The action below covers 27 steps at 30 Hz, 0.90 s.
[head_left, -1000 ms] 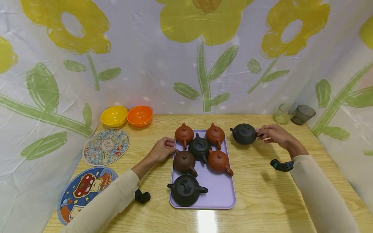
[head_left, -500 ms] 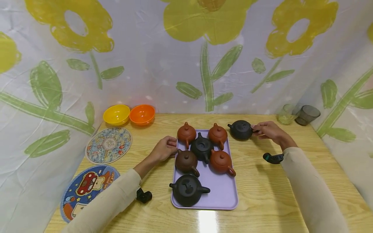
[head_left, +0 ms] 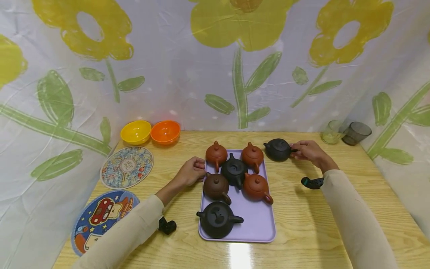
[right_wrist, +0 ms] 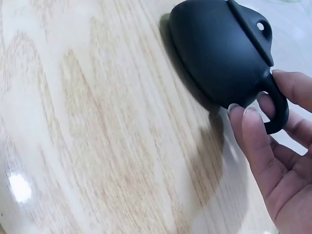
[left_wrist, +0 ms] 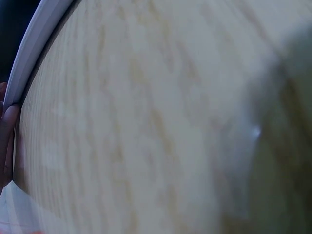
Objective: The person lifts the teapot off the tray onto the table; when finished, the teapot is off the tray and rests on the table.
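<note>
A lavender tray point(head_left: 256, 224) lies mid-table and carries several small teapots, reddish, dark brown and black. My left hand point(head_left: 191, 172) holds the tray's left edge, its fingers curled against the rim. In the left wrist view a fingertip point(left_wrist: 7, 136) meets the white rim of the tray point(left_wrist: 34, 44). Just off the tray's far right corner another black teapot point(head_left: 278, 149) stands on the wood. My right hand point(head_left: 307, 151) pinches its loop handle. The right wrist view shows that teapot point(right_wrist: 219, 53) with my fingers point(right_wrist: 253, 131) round the handle.
A yellow bowl point(head_left: 136, 132) and an orange bowl point(head_left: 165, 131) sit at the back left. Two round mats point(head_left: 127, 167) point(head_left: 104, 216) lie on the left side. Two glasses point(head_left: 332, 132) point(head_left: 358, 133) stand at the back right corner. A flowered sheet hangs behind the table.
My right hand has shifted the black teapot a little back and toward the tray's far right corner. The left hand has stayed on the tray's edge.
</note>
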Tool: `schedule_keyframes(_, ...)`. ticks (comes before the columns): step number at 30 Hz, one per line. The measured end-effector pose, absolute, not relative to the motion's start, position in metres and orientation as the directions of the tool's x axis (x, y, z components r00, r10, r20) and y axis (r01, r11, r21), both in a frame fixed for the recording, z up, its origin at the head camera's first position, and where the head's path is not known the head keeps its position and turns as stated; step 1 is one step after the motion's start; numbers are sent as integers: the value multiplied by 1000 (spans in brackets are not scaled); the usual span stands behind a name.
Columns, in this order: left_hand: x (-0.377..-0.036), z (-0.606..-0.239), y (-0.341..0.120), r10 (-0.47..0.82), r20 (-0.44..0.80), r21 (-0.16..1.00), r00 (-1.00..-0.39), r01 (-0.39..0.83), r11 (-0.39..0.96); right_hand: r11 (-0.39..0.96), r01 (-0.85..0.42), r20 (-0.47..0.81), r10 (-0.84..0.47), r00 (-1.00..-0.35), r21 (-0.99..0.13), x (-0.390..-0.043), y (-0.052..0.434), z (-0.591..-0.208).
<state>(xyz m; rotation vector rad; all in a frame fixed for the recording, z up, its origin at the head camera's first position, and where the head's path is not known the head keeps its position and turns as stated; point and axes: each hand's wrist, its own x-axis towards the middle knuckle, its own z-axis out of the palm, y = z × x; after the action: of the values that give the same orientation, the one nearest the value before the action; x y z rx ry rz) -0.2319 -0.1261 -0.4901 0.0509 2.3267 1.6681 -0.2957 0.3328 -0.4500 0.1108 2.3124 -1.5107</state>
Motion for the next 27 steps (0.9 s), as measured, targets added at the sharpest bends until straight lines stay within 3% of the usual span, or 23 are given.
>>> schedule_keyframes(27, -230, -486, -126, 215, -193, 946, -957, -123, 299, 550, 175, -246, -56, -968, -816, -268, 356, -450)
